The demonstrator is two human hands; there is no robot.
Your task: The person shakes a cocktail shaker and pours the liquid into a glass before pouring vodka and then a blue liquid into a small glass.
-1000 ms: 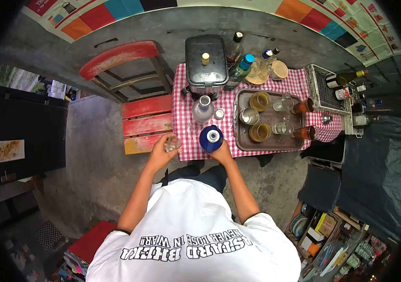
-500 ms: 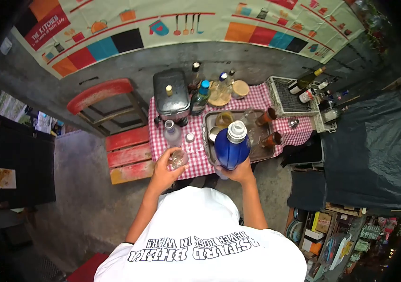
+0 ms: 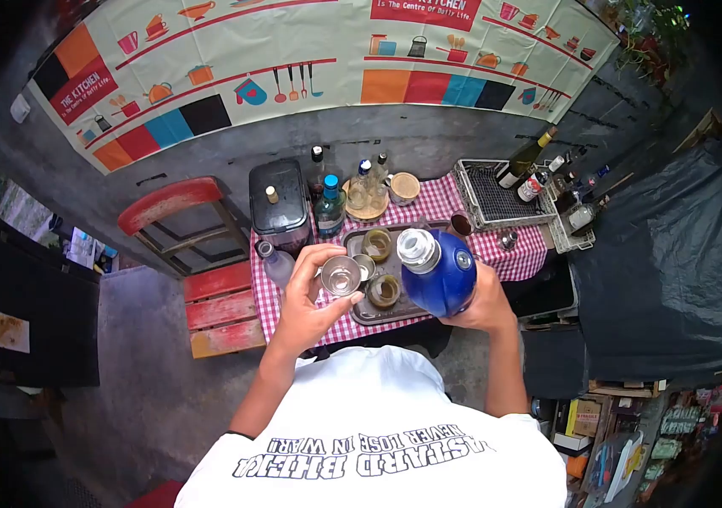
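My left hand (image 3: 310,305) holds a small clear glass (image 3: 341,276) up in front of my chest, its mouth facing me. My right hand (image 3: 486,306) grips a round blue bottle (image 3: 440,271) with a silver neck, tilted with the neck pointing left toward the glass. Both are raised above a metal tray (image 3: 369,315) that carries several glasses with amber liquid. The tray lies on a small table with a red-and-white checked cloth (image 3: 513,254).
A dark lidded pot (image 3: 277,206), a clear bottle (image 3: 276,264) and several more bottles stand on the table's back half. A wire rack (image 3: 496,195) with bottles sits at right. A red chair (image 3: 196,254) stands left of the table. Shelves of goods lie lower right.
Both hands have risen from the table toward me. The blue bottle has tipped over toward the glass, and the glass has come up beside its neck.
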